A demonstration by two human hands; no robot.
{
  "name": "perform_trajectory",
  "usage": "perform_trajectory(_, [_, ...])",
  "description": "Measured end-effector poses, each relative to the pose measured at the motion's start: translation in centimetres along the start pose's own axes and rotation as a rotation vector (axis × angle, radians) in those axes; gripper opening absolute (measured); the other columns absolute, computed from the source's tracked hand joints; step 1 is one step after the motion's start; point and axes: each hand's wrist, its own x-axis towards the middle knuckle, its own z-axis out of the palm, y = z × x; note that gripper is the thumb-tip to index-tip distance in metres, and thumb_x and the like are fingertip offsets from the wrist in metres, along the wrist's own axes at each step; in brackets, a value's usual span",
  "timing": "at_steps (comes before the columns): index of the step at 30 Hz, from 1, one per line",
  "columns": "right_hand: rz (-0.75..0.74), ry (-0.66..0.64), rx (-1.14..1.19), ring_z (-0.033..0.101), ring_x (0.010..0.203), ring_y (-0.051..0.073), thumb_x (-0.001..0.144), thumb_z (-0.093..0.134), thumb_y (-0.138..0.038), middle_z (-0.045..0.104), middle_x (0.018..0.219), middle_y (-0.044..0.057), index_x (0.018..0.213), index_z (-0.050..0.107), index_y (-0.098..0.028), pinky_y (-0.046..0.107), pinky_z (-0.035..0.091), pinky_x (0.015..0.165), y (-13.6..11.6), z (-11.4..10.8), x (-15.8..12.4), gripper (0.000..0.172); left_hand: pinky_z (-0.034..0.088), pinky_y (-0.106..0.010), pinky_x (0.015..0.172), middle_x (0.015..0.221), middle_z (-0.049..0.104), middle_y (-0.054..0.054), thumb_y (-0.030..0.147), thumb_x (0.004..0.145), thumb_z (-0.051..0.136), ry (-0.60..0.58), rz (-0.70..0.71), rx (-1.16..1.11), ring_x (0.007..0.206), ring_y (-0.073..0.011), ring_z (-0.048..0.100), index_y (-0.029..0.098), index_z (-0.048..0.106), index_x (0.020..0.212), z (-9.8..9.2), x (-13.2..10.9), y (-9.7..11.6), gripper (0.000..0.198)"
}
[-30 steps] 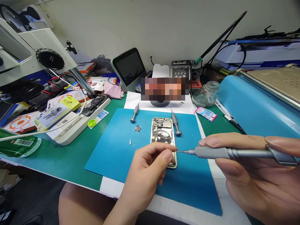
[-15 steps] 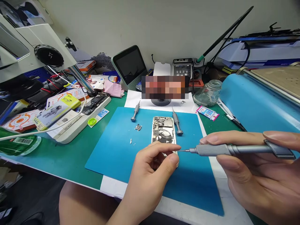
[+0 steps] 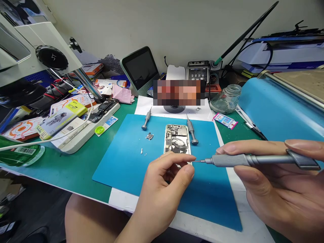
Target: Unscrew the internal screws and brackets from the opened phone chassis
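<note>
My right hand (image 3: 275,182) grips a grey precision screwdriver (image 3: 229,160), held level with its thin tip pointing left. The tip meets the fingertips of my left hand (image 3: 164,189), whose thumb and index finger are curled close together. Whatever is between them is too small to make out. Behind and below that hand lies an opened phone (image 3: 177,138) with its inner parts bare, its lower end partly covered. Two more grey screwdrivers, one at the left (image 3: 146,118) and one beside the phone (image 3: 192,131), rest on the blue mat (image 3: 121,155). A small metal component (image 3: 150,136) lies there too.
A microscope (image 3: 48,47) overhangs the left side, with boxes beneath it. Along the back stand a display screen (image 3: 140,69), a soldering station (image 3: 197,72) and a glass jar (image 3: 226,98). A blue roll-like object (image 3: 275,111) fills the right side. Tiny white bits (image 3: 141,151) lie on the mat.
Both hands and the screwdriver keep nearly the same pose. The whole view has shifted very slightly.
</note>
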Motion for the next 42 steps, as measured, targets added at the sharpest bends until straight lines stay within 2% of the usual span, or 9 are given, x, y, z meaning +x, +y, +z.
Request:
perform_trajectory(5, [0.050, -0.004, 0.028, 0.082, 0.071, 0.022, 0.078, 0.082, -0.004, 0.083, 0.096, 0.000, 0.139, 0.055, -0.034, 0.030, 0.066, 0.055, -0.3, 0.0, 0.2, 0.073, 0.039, -0.017, 0.052, 0.077, 0.062, 0.002, 0.030, 0.095, 0.070, 0.012, -0.006, 0.024, 0.059, -0.0065, 0.045, 0.028, 0.083, 0.103, -0.1, -0.1, 0.0, 0.015])
perform_trajectory(12, [0.034, 0.009, 0.005, 0.080, 0.067, 0.021, 0.083, 0.080, -0.008, 0.083, 0.093, 0.001, 0.142, 0.053, -0.035, 0.030, 0.063, 0.052, -0.2, 0.3, 0.1, 0.071, 0.039, -0.016, 0.052, 0.080, 0.064, 0.003, 0.029, 0.096, 0.070, 0.023, 0.015, 0.016, 0.058, -0.0056, 0.046, 0.029, 0.083, 0.102, -0.1, -0.1, 0.0, 0.014])
perform_trajectory(16, [0.055, -0.041, -0.023, 0.081, 0.069, 0.022, 0.082, 0.081, -0.008, 0.083, 0.095, 0.000, 0.147, 0.048, -0.038, 0.030, 0.064, 0.054, -0.2, 0.3, 0.0, 0.079, 0.040, -0.016, 0.052, 0.079, 0.064, 0.002, 0.028, 0.095, 0.070, 0.014, 0.012, 0.018, 0.059, -0.0061, 0.047, 0.028, 0.083, 0.103, 0.0, -0.1, -0.1, 0.015])
perform_trajectory(19, [0.057, -0.009, -0.019, 0.081, 0.071, 0.022, 0.083, 0.081, -0.010, 0.083, 0.095, 0.000, 0.146, 0.049, -0.038, 0.030, 0.064, 0.052, -0.2, 0.2, 0.0, 0.076, 0.040, -0.017, 0.052, 0.079, 0.064, 0.002, 0.028, 0.094, 0.071, 0.012, 0.005, 0.026, 0.059, -0.0066, 0.048, 0.028, 0.083, 0.103, 0.0, -0.2, 0.0, 0.015])
perform_trajectory(27, [-0.019, 0.007, 0.026, 0.081, 0.066, 0.021, 0.076, 0.082, -0.003, 0.083, 0.093, 0.001, 0.140, 0.054, -0.032, 0.026, 0.063, 0.048, -0.2, 0.3, 0.7, 0.076, 0.039, -0.018, 0.052, 0.080, 0.065, 0.001, 0.028, 0.094, 0.071, 0.030, -0.010, 0.028, 0.059, -0.0072, 0.047, 0.025, 0.084, 0.103, -0.1, -0.1, 0.2, 0.016])
perform_trajectory(32, [-0.015, -0.061, -0.005, 0.080, 0.064, 0.021, 0.076, 0.082, -0.003, 0.083, 0.092, 0.002, 0.139, 0.054, -0.031, 0.025, 0.063, 0.048, -0.4, -0.2, 0.9, 0.075, 0.039, -0.018, 0.053, 0.080, 0.066, 0.001, 0.029, 0.094, 0.071, 0.028, -0.018, 0.022, 0.060, -0.0076, 0.048, 0.026, 0.084, 0.104, 0.0, -0.2, 0.1, 0.016])
perform_trajectory(37, [-0.016, -0.058, 0.023, 0.081, 0.067, 0.021, 0.076, 0.080, 0.001, 0.083, 0.095, 0.001, 0.141, 0.053, -0.032, 0.025, 0.068, 0.054, -0.3, -0.4, 1.1, 0.078, 0.040, -0.018, 0.053, 0.082, 0.067, 0.000, 0.034, 0.094, 0.072, 0.033, -0.028, 0.008, 0.062, -0.0084, 0.050, 0.027, 0.083, 0.107, 0.1, -0.3, -0.1, 0.018])
perform_trajectory(42, [0.025, -0.036, 0.075, 0.082, 0.068, 0.023, 0.073, 0.079, 0.008, 0.083, 0.096, -0.002, 0.143, 0.053, -0.038, 0.030, 0.071, 0.055, -0.4, 0.0, 0.7, 0.087, 0.039, -0.018, 0.053, 0.082, 0.068, -0.001, 0.035, 0.094, 0.072, 0.064, -0.030, -0.001, 0.060, -0.0081, 0.046, 0.026, 0.083, 0.107, 0.2, -0.2, -0.3, 0.020])
